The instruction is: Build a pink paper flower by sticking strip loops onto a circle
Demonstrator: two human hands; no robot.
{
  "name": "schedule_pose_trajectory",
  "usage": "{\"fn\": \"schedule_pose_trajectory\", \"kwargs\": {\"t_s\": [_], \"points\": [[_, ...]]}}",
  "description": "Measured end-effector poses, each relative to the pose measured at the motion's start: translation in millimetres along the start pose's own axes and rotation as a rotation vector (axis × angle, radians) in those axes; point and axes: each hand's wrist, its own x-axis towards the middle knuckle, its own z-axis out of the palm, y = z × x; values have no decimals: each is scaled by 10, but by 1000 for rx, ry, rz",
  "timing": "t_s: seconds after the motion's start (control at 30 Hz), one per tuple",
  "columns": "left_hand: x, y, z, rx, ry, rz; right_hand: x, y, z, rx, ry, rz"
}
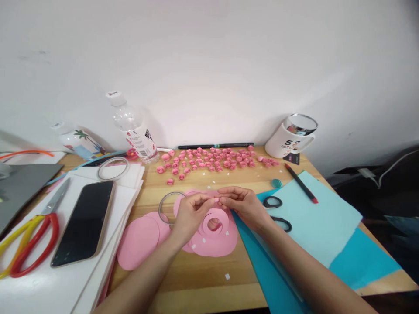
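Note:
Both hands meet above the middle of the table, fingertips pinched on one end of a pink paper strip [216,199]. My left hand [192,214] grips it from the left, thumb and forefinger together. From the right, my right hand [245,206] pinches the same strip. A curled pink paper spiral [210,223] hangs or lies just below the fingers; whether it joins the strip is hard to make out. Beneath are several pink paper circles [225,244], with more circles [135,244] to the left. Small rolled pink paper flowers [225,158] are scattered at the back.
A tape roll [161,209] lies beside my left hand. Black-handled scissors [283,223] rest on blue paper [363,261]. Left are a phone [85,222], red-and-yellow scissors [36,235] and a bottle [135,131]. A mug [284,141] and a dark pencil [301,183] are right.

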Motion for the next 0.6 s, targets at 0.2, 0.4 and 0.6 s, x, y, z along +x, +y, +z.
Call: {"fn": "schedule_pose_trajectory", "kwargs": {"t_s": [0.2,0.4,0.6], "points": [[-7,10,-1,27,-5,2,2,11,7,-45,24,-56],[-8,15,5,11,-19,1,-9,0,34,-30,24,-86],[-12,32,-1,2,-14,-3,1,-29,25,25,24,-12]]}}
